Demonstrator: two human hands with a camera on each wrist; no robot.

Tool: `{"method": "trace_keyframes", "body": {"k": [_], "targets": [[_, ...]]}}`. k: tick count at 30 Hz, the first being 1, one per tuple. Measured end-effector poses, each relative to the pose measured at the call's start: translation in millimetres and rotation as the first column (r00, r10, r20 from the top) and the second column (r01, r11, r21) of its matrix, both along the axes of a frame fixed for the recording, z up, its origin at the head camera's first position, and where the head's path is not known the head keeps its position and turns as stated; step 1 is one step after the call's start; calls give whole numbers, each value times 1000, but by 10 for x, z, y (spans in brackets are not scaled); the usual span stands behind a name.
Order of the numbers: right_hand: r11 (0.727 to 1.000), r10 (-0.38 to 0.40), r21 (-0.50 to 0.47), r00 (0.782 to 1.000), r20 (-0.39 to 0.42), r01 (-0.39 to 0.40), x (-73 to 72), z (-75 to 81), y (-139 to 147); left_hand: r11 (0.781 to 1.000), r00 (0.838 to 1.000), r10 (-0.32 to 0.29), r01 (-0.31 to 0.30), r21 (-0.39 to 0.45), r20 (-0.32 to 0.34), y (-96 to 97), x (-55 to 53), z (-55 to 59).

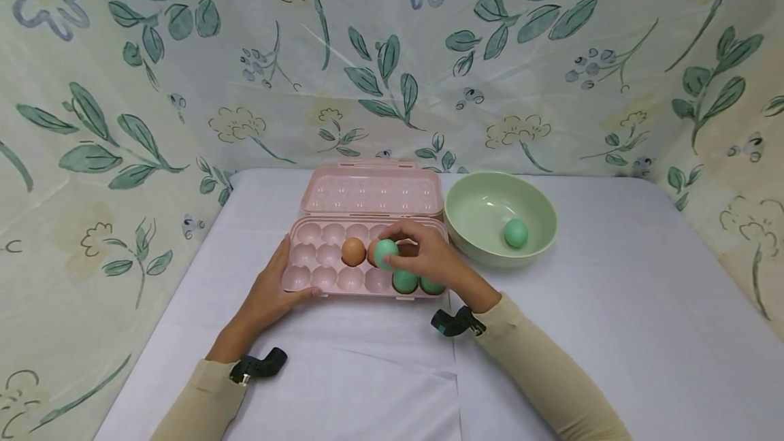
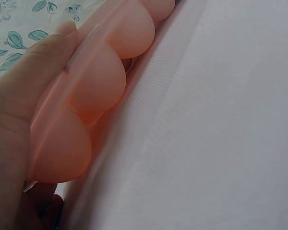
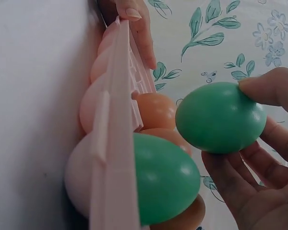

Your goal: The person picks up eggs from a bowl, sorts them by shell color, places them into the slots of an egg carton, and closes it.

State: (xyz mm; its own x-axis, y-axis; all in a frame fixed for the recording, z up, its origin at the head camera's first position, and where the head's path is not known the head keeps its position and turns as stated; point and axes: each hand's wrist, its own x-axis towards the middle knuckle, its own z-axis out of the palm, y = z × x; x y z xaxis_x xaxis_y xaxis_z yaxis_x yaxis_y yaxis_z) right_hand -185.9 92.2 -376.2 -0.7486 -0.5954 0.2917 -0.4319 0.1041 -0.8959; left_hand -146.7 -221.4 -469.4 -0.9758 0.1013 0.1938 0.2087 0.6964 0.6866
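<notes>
A pink egg carton lies with its lid folded back. At its left end my left hand grips it, the thumb along the front edge and the fingers round the side. My right hand pinches a green egg between thumb and fingers, above the carton's cups and apart from them. Two more green eggs sit in the front row at the right. Brown eggs sit in the middle row, some partly hidden by the right hand. Several cups on the left hold no egg.
To the right of the carton stands a light green bowl with one green egg in it. The raised carton lid lies toward the back. White cloth covers the table, and a floral curtain hangs behind it.
</notes>
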Motion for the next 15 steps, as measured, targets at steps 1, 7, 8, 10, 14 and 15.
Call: {"method": "trace_keyframes", "body": {"k": [1, 7, 8, 10, 14, 15], "targets": [[1000, 1, 9, 1000, -9, -1, 6, -3, -5, 1000, 1000, 0, 0, -3, 2, 1, -1, -1], [999, 26, 25, 998, -63, -24, -68, -178, -32, 1000, 1000, -2, 2, -5, 5, -4, -8, -3], [999, 27, 32, 997, -69, -25, -89, -220, -37, 1000, 1000, -4, 4, -4, 5, -5, -8, -1], [998, 23, 56, 996, -83, -18, -124, -294, -49, 1000, 1000, -5, 5, -2, 3, -8, -8, -1], [991, -7, 129, 992, -125, 24, -140, -360, -54, 1000, 1000, -8, 8, 3, 3, -7, -8, 3], [989, -13, 144, 991, -136, 32, -137, -364, -52, 1000, 1000, -9, 9, 2, 5, -6, -7, 2]]}}
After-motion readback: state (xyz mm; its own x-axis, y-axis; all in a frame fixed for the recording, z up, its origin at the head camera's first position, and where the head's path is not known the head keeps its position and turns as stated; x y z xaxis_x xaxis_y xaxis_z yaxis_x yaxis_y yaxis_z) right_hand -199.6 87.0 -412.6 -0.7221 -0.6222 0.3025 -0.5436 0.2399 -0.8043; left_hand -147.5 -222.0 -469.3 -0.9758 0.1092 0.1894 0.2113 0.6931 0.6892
